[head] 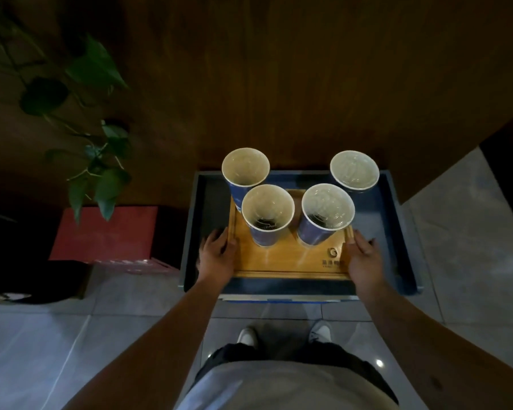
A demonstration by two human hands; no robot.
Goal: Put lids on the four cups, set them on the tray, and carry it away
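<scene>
Far left of the frame, a leafy plant [101, 161] hangs over a red box [107, 232]. Centre frame, the left hand [218, 257] clamps the wooden tray [282, 261] at its left edge. On the tray stand four blue cups [267, 213], the right pair apparently under clear lids [328, 207]. The tray sits in a dark bin [397, 232]. Right hand [365, 258] grips the right edge.

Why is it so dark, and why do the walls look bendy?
Head view: the room is dim, so the plant and wooden wall go murky, while the cup rims and wooden tray catch the light. The wide-angle lens bends the edges. Small bright glints shine off the floor tiles.
</scene>
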